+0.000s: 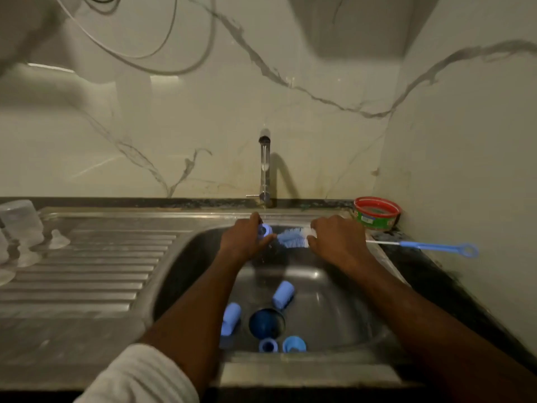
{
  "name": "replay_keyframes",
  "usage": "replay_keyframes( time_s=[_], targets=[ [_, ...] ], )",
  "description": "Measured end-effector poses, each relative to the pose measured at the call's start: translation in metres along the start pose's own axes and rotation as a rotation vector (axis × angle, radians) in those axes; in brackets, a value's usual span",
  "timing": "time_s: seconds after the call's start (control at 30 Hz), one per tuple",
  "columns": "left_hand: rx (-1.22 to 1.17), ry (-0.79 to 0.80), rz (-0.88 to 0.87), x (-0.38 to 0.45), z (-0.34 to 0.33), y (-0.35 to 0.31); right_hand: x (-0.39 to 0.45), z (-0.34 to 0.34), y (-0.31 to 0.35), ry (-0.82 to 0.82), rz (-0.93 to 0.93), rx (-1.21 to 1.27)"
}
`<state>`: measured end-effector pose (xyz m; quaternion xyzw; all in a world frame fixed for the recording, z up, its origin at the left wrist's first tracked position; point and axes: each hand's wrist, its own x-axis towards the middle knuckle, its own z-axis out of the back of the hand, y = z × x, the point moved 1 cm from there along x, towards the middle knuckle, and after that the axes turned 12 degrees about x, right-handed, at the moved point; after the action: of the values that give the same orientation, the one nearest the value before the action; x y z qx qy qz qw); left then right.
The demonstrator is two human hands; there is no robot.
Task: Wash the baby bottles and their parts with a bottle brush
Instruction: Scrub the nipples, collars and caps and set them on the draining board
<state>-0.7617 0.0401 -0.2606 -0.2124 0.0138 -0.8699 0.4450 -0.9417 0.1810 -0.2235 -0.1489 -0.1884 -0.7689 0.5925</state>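
**A:** So what step is this? Looks like scrubbing one of the small parts under the thin stream from the steel tap [264,167].

**B:** Yep. The left hand [244,239] has its grip curled round a small blue plastic screw ring [265,230], and the right hand [334,242] is closed on the blue-and-white bristled bottle brush [291,238] right at the head end — its long blue handle [436,247] sticks out to that hand's right. Bristles sit just beside the ring, maybe touching; can't tell if they're inside it.

**A:** And next?

**B:** My guess: twist the bristles through the ring, rinse, set it aside. Below both hands, in the steel sink basin [343,301], two light blue caps [283,294] and two more blue rings [268,345] wait — the clear bottles [21,221] stand far left of the left hand on the table's drainer.
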Motion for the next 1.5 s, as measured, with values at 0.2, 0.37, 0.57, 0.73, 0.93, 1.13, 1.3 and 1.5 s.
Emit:
replay_keyframes(
  time_s=[0.2,0.37,0.57,0.73,0.93,1.13,1.3,1.5],
  targets=[
    [0.13,0.105,0.055,-0.009,0.012,0.006,-0.012,-0.006,0.016,0.195,0.047,-0.017],
    [0.092,-0.382,0.061,-0.029,0.057,0.01,-0.017,0.009,0.025,-0.034,0.063,0.112],
    [0.314,0.075,0.135,-0.055,0.04,0.022,-0.022,0.005,0.028,0.081,0.023,0.034],
    [0.243,0.0,0.206,-0.056,0.038,0.03,-0.024,0.007,0.032,-0.026,0.005,0.145],
    [0.136,0.092,0.195,-0.063,0.041,0.024,-0.026,0.001,0.027,0.102,-0.019,0.103],
    [0.03,-0.112,0.173,-0.082,0.068,0.025,-0.034,0.01,0.038,0.06,0.001,0.145],
    [0.113,-0.21,0.266,-0.118,0.126,0.09,-0.029,0.024,0.105,0.028,0.069,0.453],
    [0.298,-0.136,0.497,-0.171,0.18,0.187,-0.021,0.026,0.247,0.091,0.195,0.534]
  ],
)
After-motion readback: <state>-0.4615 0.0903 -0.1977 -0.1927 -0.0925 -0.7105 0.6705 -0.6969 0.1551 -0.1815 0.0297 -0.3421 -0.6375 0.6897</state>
